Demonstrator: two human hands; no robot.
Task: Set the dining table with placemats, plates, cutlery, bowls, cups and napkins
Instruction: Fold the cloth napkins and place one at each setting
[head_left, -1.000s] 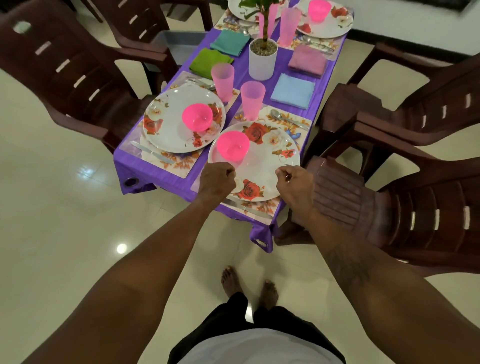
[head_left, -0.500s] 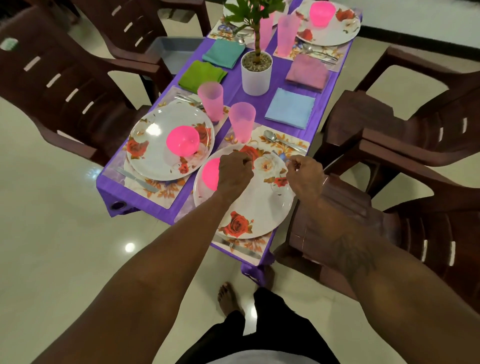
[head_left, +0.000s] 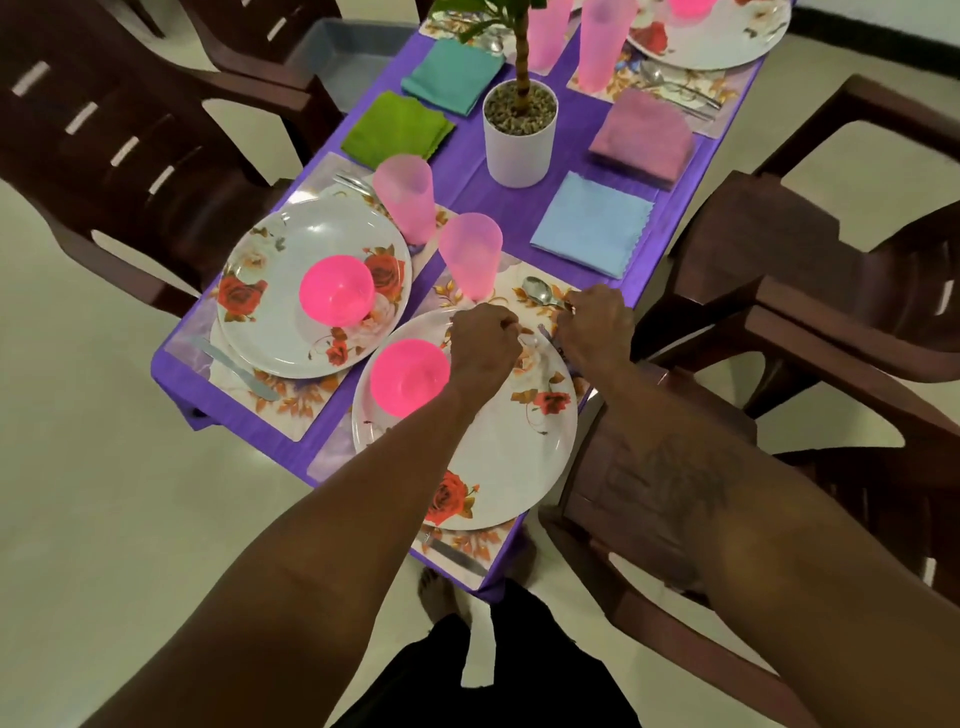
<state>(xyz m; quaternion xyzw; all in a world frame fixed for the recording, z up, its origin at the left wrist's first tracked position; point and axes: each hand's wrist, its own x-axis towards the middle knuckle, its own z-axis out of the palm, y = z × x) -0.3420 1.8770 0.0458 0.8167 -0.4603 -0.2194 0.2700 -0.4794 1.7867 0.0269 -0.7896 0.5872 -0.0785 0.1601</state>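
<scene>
Counting three plates (head_left: 291, 249), three bowls (head_left: 336, 297), four cups (head_left: 470, 254), four napkins (head_left: 592, 223); my left hand (head_left: 483, 345) and right hand (head_left: 595, 327) curl, grasp unclear.

glossy floral plates (head_left: 317, 260), translucent pink plastic cups (head_left: 470, 254), shiny metal spoon (head_left: 537, 291), cloth napkins (head_left: 592, 228)

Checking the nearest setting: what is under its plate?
A floral placemat shows around the plate, with a knife lying on its near strip. The plate covers the mat's middle.
</scene>
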